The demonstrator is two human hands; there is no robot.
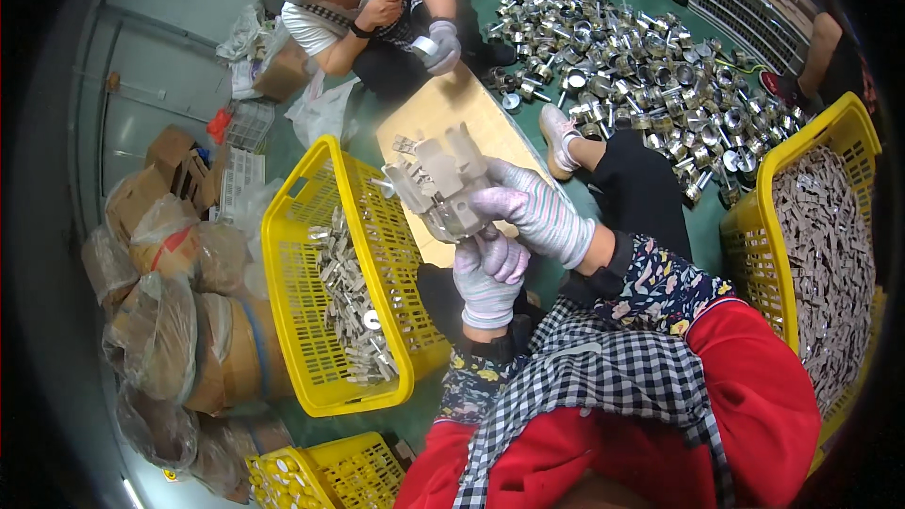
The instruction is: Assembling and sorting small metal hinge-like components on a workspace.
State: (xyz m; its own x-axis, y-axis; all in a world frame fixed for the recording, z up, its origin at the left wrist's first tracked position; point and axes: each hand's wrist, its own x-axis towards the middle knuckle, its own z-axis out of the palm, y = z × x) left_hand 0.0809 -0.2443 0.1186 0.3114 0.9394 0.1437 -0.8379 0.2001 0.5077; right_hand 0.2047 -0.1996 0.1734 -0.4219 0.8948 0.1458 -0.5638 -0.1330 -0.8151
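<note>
Both my hands wear striped knit gloves and meet in front of my chest. My right hand (534, 214) grips a round metal part (443, 190) with several flat grey strips standing out of its top. My left hand (488, 275) holds the same part from below, fingers curled at its lower edge. The part hangs over the right rim of a yellow basket (297, 320) that holds small grey metal pieces (351, 300).
A second yellow basket (768, 190) full of flat grey strips stands at my right. A heap of shiny metal cups (632, 66) lies on the green floor beyond. Another person (363, 5) sits opposite, gloved hand holding a part. Plastic-wrapped rolls (179, 320) stack at left. A cardboard sheet (443, 113) lies ahead.
</note>
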